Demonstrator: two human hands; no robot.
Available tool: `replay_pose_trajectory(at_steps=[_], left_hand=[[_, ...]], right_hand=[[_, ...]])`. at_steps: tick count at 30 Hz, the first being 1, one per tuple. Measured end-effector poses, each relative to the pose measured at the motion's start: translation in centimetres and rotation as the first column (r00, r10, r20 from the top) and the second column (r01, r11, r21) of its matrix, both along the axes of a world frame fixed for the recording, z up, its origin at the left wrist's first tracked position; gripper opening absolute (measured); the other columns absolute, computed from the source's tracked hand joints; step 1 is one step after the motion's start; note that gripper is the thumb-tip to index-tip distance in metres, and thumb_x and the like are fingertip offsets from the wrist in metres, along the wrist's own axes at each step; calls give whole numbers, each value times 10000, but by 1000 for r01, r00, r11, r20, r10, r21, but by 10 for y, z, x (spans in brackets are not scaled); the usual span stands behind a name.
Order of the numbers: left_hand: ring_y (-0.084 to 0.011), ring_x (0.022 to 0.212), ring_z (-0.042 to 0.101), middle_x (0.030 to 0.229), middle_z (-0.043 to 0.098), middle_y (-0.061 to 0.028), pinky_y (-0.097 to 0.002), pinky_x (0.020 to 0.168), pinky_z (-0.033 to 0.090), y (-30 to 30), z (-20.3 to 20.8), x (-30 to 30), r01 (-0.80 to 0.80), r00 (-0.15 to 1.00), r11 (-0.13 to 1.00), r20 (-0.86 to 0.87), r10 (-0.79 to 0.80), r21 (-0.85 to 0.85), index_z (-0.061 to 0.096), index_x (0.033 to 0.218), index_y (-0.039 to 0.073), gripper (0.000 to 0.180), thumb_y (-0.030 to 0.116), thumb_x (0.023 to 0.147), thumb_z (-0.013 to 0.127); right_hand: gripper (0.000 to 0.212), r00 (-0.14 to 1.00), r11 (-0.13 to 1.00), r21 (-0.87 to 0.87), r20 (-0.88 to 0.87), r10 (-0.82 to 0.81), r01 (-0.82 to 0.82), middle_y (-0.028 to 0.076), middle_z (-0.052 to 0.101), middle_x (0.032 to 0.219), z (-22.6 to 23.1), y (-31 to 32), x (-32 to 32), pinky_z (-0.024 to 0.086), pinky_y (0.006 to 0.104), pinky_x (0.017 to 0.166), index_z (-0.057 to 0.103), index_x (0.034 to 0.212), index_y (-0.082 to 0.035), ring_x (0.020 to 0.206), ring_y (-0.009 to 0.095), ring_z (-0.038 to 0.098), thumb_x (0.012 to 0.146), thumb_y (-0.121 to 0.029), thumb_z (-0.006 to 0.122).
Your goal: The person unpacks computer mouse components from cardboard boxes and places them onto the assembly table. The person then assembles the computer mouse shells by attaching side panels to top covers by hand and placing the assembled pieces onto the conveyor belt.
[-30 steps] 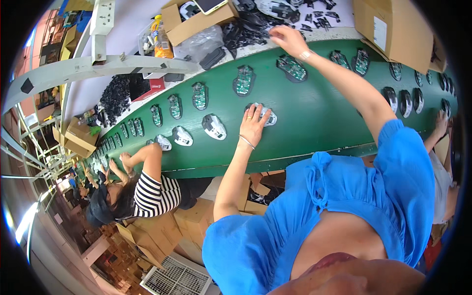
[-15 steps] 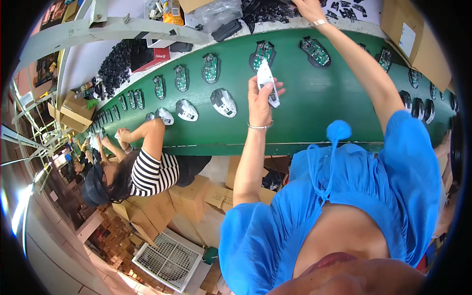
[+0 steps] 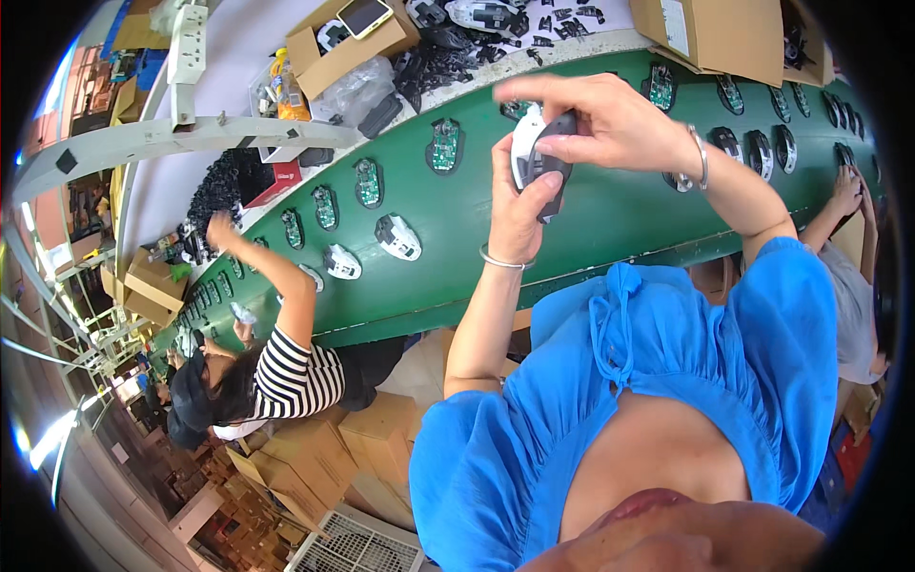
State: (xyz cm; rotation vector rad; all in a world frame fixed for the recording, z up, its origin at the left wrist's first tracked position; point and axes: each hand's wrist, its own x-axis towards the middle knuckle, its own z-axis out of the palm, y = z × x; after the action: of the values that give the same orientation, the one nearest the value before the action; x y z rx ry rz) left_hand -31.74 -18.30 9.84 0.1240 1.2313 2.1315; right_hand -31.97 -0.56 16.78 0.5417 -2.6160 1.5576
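Above the green belt, my left hand (image 3: 519,214) is closed around a white computer mouse shell (image 3: 521,148), its thumb lying along the near edge. A dark, curved mouse part (image 3: 560,162) sits against the shell's right side. My right hand (image 3: 620,124) grips that dark part between thumb and fingers, with the index finger stretched out over the top. The hands hide most of the seam between the two pieces. Just behind them, a mouse base with a green circuit board (image 3: 515,110) is partly covered by my fingers.
Circuit-board mouse bases (image 3: 445,146) and white shells (image 3: 397,236) line the green belt (image 3: 448,248). Small black parts (image 3: 434,71) lie on the shelf beyond, near cardboard boxes (image 3: 701,38). A co-worker in a striped top (image 3: 303,372) reaches over the belt at left; another person (image 3: 848,286) works at right.
My right hand has come back from the black parts on the far shelf and now holds a dark part against the shell in my left hand. The view has shifted.
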Motion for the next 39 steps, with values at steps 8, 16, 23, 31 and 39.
replay_pose_trajectory(at_steps=[8,16,23,31,39], left_hand=[[-147,998,517,1131,485,-69,-284,872,431,19,16,14,-269,911,954,-358,206,-136,325,1265,58,590,221,796,644],[-151,1061,499,1144,487,-79,-288,893,418,27,24,16,-208,947,976,-262,185,-61,312,1262,15,728,633,880,354],[-164,1086,463,1172,438,-99,-296,928,383,18,25,19,-217,920,971,-354,169,-101,280,1283,11,707,568,875,434],[-242,1141,445,1254,383,-162,-365,966,380,-13,9,13,-79,810,947,-574,-121,-310,171,1366,13,789,206,790,675],[-221,1165,438,1246,394,-120,-346,985,366,-36,6,19,48,834,954,-514,-201,-295,202,1355,38,822,178,731,718]], right_hand=[[259,933,876,-347,247,-261,336,-22,504,522,-24,-9,55,332,182,432,550,650,-26,493,10,438,800,-175,699],[257,963,944,-226,-71,-261,239,7,427,476,-11,3,54,305,228,407,517,607,-30,431,61,393,776,-117,690],[293,970,968,-112,-68,-234,226,23,424,463,-14,-5,53,301,253,396,486,585,-36,410,98,373,762,-135,697],[278,958,972,-181,268,-97,149,19,460,475,-28,-9,58,336,252,427,543,618,-11,458,64,427,762,-191,698],[586,958,902,-405,286,-27,146,109,636,990,-17,7,51,506,292,707,590,1144,-16,904,171,607,641,-258,770]])
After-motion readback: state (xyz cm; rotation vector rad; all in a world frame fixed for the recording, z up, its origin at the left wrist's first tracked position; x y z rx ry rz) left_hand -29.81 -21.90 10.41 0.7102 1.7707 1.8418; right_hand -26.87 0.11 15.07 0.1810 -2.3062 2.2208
